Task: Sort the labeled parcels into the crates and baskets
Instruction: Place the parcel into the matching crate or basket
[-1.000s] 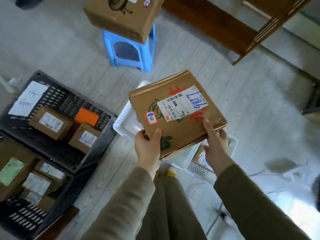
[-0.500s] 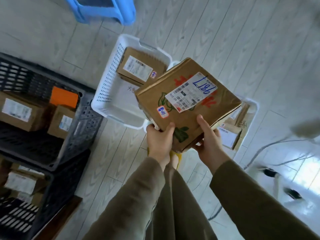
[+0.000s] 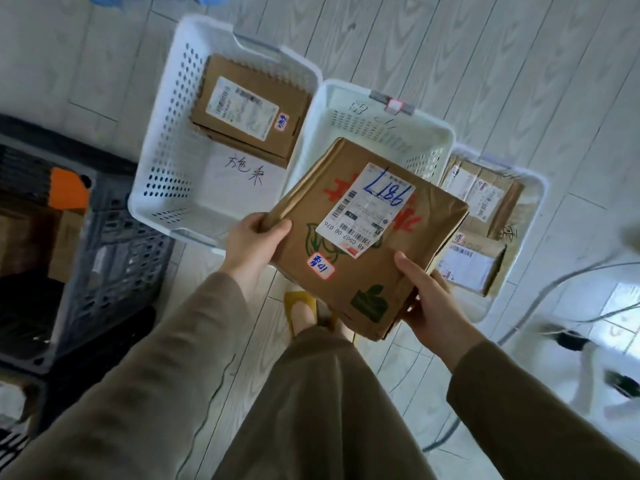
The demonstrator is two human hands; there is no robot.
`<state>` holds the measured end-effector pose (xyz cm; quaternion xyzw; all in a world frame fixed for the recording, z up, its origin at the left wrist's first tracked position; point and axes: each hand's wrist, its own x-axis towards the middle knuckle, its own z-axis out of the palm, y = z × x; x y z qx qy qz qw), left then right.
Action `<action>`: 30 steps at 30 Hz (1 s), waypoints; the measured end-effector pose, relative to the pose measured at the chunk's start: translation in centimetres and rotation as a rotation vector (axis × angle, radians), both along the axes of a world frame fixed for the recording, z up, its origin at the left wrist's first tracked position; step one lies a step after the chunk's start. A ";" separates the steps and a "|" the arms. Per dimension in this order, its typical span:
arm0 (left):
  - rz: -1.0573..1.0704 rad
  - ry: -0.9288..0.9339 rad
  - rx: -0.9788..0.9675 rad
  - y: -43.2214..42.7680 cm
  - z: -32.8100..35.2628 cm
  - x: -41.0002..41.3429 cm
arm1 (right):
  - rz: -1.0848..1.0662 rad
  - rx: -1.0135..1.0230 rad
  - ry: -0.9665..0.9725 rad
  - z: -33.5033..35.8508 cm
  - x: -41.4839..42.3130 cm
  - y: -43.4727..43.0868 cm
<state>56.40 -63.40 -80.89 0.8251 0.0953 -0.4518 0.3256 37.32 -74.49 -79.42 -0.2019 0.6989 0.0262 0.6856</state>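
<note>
Head view: sort's maybe partway, parcels sit in the left basket [image 3: 152, 161], right basket [image 3: 542, 188] and crate [image 3: 114, 251] at frame left, while left grip [image 3: 252, 244] and right grip [image 3: 427, 303] clutch a parcel [image 3: 367, 244] mid-frame over the middle basket [image 3: 349, 95].

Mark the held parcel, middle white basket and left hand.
held parcel [image 3: 367, 216]: head view, its shipping label.
middle white basket [image 3: 377, 128]: head view, far perforated wall.
left hand [image 3: 252, 244]: head view, back of hand.
</note>
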 end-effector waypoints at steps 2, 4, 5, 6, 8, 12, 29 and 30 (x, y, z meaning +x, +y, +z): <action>-0.010 -0.023 0.017 0.0 -0.9 0.0 | -0.008 -0.006 0.007 -0.8 0.0 -0.1; 0.005 -0.042 0.030 -0.1 -1.6 -0.1 | -0.007 -0.029 0.006 -1.5 0.1 -0.2; 0.010 -0.048 0.029 -0.1 -2.0 -0.1 | -0.006 -0.041 0.008 -1.8 0.2 -0.3; 0.014 -0.055 0.026 -0.2 -2.3 -0.2 | -0.007 -0.056 0.014 -2.0 0.4 -0.3; 0.031 -0.062 0.023 -0.2 -2.7 -0.5 | 0.007 -0.092 0.048 -2.7 0.7 -0.5; 0.071 -0.091 0.011 -0.2 -3.7 -0.9 | 0.131 -0.159 0.175 -4.3 1.0 -1.0; 0.062 -0.142 0.010 -1.0 -5.7 -0.5 | 0.211 -0.273 0.273 -7.7 4.3 -3.1; 0.054 -0.136 0.021 -0.9 -5.9 -0.5 | 0.214 -0.280 0.283 -8.0 4.3 -3.1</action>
